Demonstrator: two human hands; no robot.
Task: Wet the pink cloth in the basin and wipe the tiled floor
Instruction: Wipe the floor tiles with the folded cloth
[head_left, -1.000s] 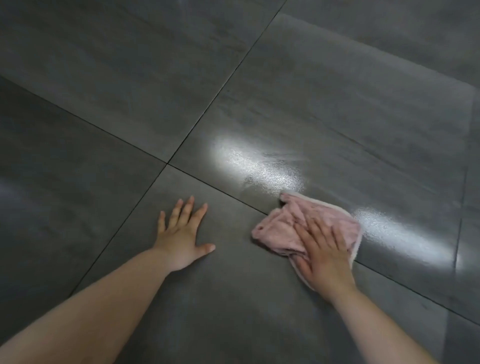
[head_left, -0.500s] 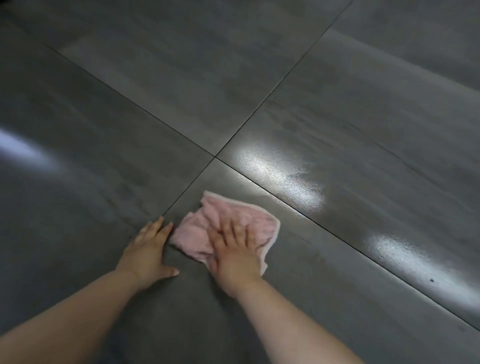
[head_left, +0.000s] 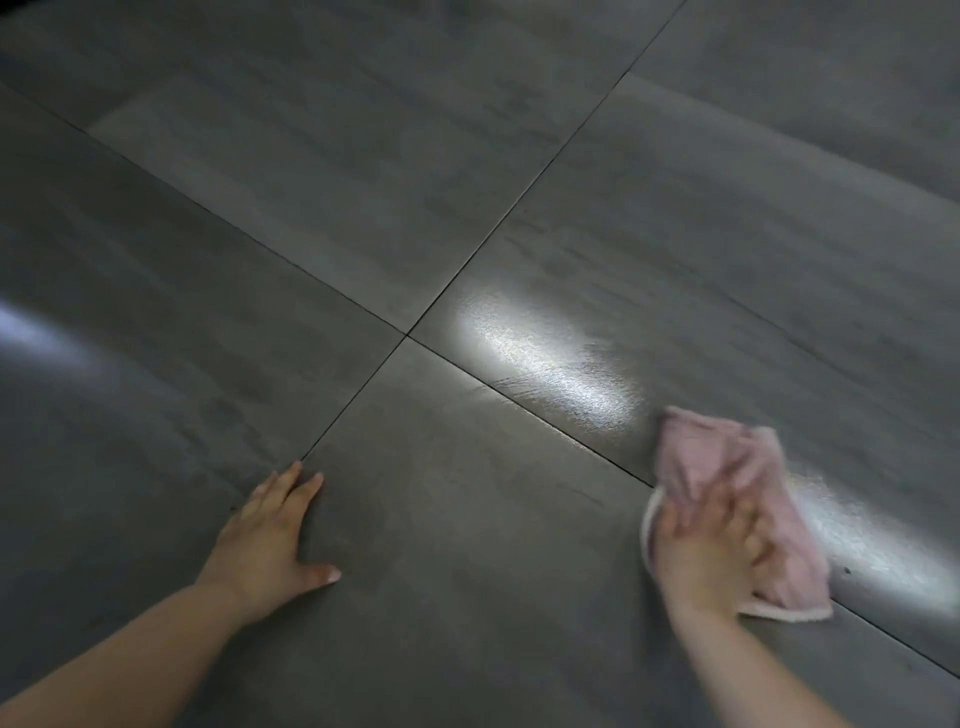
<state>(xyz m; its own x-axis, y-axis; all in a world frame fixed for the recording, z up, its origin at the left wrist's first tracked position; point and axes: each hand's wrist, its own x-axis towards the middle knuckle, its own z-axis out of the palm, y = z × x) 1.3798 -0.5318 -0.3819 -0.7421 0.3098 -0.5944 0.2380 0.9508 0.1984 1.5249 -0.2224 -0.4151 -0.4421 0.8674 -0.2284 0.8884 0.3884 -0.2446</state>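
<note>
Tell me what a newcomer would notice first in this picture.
The pink cloth at lower right, under the right hand, stands out first. Beside it a bright glare lies on the grey tiles; the left hand rests flat at lower left.

Half a second ago the pink cloth (head_left: 698, 452) lies right beside the left hand (head_left: 265, 540), close to where four tiles meet. Now the right hand (head_left: 711, 556) has pushed it far off to the right, well apart from the left hand. The cloth now sits across the dark line (head_left: 571, 437) between two tiles, its far end near the shiny wet patch (head_left: 550, 374), and cloth and right hand look blurry, not sharp as before.
</note>
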